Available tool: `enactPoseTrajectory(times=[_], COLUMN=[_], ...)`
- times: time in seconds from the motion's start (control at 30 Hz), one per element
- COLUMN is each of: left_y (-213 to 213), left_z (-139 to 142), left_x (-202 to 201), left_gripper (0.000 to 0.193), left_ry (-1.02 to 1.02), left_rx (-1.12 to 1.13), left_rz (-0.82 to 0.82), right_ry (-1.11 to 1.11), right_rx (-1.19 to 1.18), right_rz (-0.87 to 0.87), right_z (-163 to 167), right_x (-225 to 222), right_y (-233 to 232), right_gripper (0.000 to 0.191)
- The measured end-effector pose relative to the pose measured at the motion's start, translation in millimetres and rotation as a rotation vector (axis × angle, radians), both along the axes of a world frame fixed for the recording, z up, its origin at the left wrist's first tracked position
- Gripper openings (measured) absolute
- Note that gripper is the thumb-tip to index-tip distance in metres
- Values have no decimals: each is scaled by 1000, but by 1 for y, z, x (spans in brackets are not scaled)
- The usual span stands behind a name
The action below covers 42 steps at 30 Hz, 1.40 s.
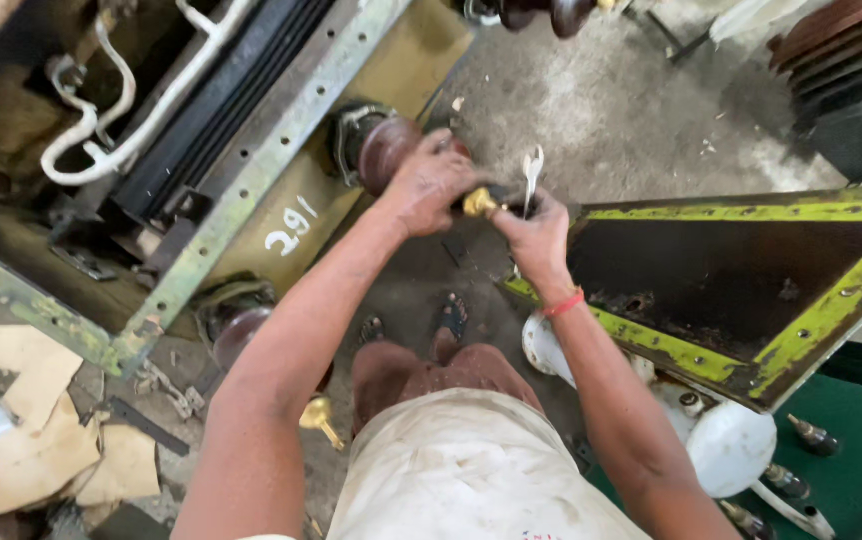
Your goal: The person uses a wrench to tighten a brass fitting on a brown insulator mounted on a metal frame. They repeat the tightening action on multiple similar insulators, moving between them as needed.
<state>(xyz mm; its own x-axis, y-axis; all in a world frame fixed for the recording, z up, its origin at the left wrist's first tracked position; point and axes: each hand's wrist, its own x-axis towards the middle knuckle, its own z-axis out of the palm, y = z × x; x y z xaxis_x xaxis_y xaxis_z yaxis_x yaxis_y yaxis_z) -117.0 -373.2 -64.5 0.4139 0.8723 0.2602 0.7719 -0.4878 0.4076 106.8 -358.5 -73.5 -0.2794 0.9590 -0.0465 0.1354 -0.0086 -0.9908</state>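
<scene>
From the head camera, an open metal tank (251, 170) with a green bolted rim holds black plates and white tubes (101, 130). A second green-rimmed frame (831, 310) lies to the right, dark inside. Two brown ribbed insulators stick out of the tank's side. The left hand (429, 185) is closed around the upper insulator (383, 150); its brass stud (479, 203) shows between the hands. The right hand (536, 235) is clamped on one silver wrench (531, 175) at the stud. The lower insulator (241, 330) is untouched.
</scene>
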Motion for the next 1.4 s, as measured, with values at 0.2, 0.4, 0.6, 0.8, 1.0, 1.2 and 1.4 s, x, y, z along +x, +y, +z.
enactPoseTrajectory(times=[0.2,0.4,0.6,0.8,1.0,1.2,1.4], left_y=[-3,-5,-6,-5,-8,-8,-6], left_z=[4,11,7,7,11,10,3], left_x=[-13,-23,-27,-24,-24,-22,-23], left_gripper=[63,69,64,66,52,53,61], left_ry=[-38,-66,-58,-64,-33,-62,2], left_rx=[28,80,93,125,81,129,204], left_rz=[-80,-132,-129,-151,-121,-159,-159], right_ry=[48,-545,-568,-937,-819,45,-722], right_rx=[-268,397,156,512,856,-599,803], right_rz=[-228,-43,-209,-109,126,-402,-3], right_z=[17,48,44,57,64,54,80], right_x=[-25,-18,-28,-32,-23,-58,-34], right_y=[-22,-40,-40,-43,-48,-41,-55], right_gripper=[23,38,35,43,30,41,40])
